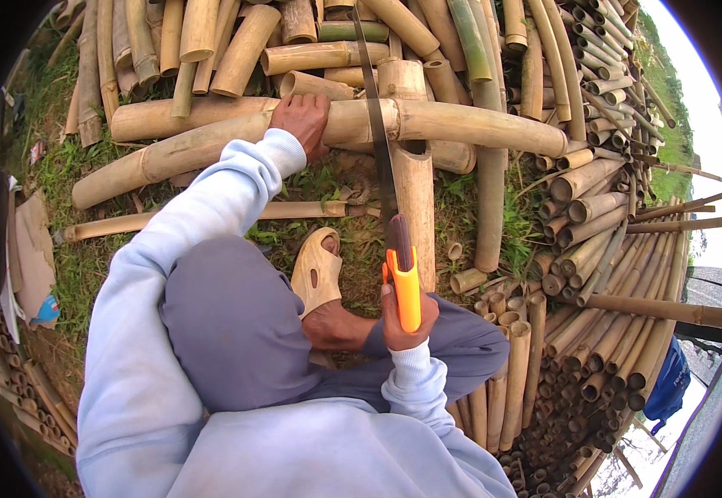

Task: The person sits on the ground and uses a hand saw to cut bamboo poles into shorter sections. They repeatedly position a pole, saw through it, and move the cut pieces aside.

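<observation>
My right hand is wrapped around the orange handle of a hand saw. The saw's long dark blade points away from me and lies across a thick tan bamboo pole. My left hand grips that pole from above, left of the blade. The pole runs from left to right in front of me and rests over an upright-pointing bamboo piece whose hollow end shows just beneath it. Whether the blade has cut into the pole I cannot tell.
Cut bamboo lengths are heaped beyond the pole. Stacked bamboo lines the right side. Short upright pieces stand by my right knee. A split bamboo strip lies on the grass, near my sandal. Cardboard lies at left.
</observation>
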Demonstrator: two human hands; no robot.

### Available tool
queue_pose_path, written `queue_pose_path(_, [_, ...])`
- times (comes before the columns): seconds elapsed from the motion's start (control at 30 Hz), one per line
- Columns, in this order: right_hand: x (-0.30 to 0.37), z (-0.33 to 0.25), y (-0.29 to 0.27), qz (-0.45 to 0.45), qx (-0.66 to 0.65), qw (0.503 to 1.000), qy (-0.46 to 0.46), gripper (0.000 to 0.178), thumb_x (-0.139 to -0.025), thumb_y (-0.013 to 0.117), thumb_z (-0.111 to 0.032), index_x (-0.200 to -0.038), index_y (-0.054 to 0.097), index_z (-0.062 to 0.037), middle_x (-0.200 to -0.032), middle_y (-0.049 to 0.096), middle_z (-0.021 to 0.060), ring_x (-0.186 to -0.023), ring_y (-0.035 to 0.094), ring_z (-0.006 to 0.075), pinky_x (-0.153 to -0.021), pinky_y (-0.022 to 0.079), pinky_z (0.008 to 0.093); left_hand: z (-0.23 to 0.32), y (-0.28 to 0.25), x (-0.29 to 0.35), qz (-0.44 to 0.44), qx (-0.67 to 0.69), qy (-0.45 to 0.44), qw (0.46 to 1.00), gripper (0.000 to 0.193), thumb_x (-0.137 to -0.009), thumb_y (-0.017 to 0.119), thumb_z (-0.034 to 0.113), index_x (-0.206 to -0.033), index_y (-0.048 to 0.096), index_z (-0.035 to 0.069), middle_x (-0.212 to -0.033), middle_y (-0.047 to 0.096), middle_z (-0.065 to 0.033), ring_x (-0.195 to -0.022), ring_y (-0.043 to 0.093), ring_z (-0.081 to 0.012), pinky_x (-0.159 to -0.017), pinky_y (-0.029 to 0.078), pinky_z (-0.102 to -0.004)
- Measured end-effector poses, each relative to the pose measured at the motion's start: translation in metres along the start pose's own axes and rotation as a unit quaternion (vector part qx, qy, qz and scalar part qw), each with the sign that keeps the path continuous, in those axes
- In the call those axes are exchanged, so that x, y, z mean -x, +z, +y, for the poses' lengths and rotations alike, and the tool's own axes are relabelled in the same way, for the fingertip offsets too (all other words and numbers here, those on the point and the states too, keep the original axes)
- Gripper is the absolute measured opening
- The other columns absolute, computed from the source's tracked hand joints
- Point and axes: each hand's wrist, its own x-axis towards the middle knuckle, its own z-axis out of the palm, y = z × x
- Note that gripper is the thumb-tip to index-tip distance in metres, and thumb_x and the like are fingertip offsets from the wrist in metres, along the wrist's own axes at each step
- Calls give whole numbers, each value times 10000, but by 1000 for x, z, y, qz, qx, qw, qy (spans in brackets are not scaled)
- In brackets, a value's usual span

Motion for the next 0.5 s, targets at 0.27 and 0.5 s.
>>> queue_pose_path(0.27, [8, -1, 10, 39, 10, 999, -24, 90, -907, 716, -16, -972, 679, 33, -640, 578, 91, -520, 533, 164, -536, 442, 308, -4, -1, -1, -5, 15, 16, 1000, 640, -633, 889, 303, -1114, 549, 53, -1067, 670, -161, -1056, 661, -342, -957, 492, -427])
queue_pose_path(0.5, [-11, 4, 18, 7, -7, 1000, 25, 57, -923, 702, -24, -938, 668, 19, -642, 587, 81, -534, 544, 147, -533, 449, 306, -12, -1, -3, 6, 30, 34, 999, 621, -639, 882, 319, -1088, 554, 42, -1077, 675, -178, -1047, 660, -347, -961, 490, -423])
